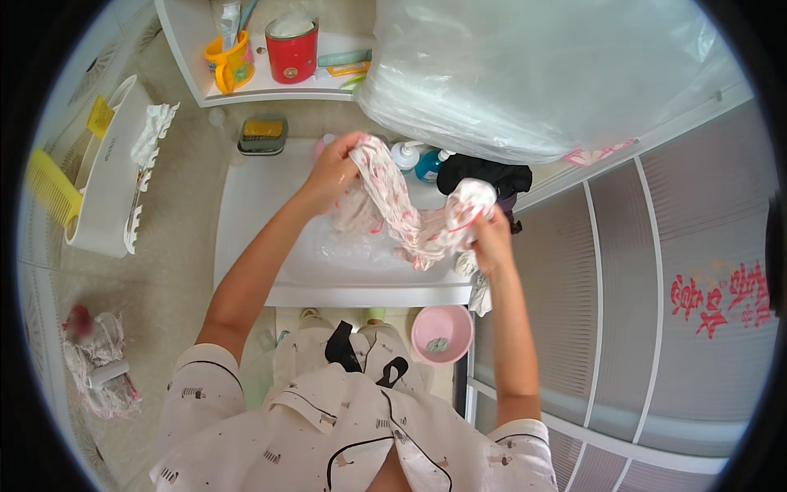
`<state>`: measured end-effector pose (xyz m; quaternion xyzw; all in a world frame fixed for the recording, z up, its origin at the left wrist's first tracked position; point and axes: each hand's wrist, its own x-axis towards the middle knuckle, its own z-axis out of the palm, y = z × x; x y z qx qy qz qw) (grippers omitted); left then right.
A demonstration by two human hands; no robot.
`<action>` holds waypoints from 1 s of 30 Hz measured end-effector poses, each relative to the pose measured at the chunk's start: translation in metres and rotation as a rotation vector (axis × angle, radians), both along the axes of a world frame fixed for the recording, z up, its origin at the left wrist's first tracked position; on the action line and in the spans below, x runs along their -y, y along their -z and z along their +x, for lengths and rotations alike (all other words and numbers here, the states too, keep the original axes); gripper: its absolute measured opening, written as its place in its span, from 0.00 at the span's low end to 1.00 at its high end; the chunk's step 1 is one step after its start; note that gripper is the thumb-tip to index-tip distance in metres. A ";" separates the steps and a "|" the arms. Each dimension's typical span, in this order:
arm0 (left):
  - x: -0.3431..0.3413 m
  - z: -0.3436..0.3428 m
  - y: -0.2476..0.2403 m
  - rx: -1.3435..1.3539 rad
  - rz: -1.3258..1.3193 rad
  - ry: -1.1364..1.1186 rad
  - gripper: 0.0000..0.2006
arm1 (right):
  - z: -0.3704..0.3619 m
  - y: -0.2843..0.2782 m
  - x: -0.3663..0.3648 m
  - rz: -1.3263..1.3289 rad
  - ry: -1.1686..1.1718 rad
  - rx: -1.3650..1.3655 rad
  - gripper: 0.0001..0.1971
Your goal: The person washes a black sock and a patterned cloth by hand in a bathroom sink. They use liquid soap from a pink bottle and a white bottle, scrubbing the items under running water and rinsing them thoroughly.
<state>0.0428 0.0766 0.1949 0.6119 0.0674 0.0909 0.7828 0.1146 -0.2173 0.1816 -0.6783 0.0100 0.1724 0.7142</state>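
A white garment [392, 197] with a pink-red print is stretched between my two hands above a white sink [246, 246]. My left hand [332, 174] pinches its upper left end. Lower and to the right, my right hand [492, 243] grips the other end, where the cloth is bunched. The middle sags in twisted folds toward the basin, and some cloth hangs below my left hand. Foamy or cloudy water seems to lie in the sink under it. Just beyond the garment stand a white pump bottle [404, 156] and a blue bottle [429, 166].
Black cloth [484, 175] lies on the sink's right rim. A soap box [262, 135] sits at the back left, below a shelf with a yellow cup [232, 61] and red can [292, 59]. Clear plastic [525, 74] hangs back right. A pink basin [443, 328] stands below.
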 end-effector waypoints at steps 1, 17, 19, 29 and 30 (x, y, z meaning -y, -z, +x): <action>-0.003 0.003 -0.008 0.040 0.043 0.027 0.10 | 0.002 0.033 0.009 -0.027 0.032 -0.066 0.13; -0.041 -0.013 0.185 -0.262 1.162 -0.541 0.21 | 0.015 0.249 0.004 -1.093 -0.324 0.085 0.33; -0.022 -0.023 0.211 -0.422 1.162 -0.508 0.21 | 0.032 0.260 0.004 -0.985 -0.409 0.362 0.39; 0.103 0.004 0.289 -0.398 -1.302 -0.250 0.32 | -0.001 0.318 -0.091 -0.541 -0.333 0.060 0.36; 0.100 0.002 0.296 -0.267 -1.308 -0.342 0.31 | -0.021 0.299 -0.096 -0.519 -0.377 0.166 0.33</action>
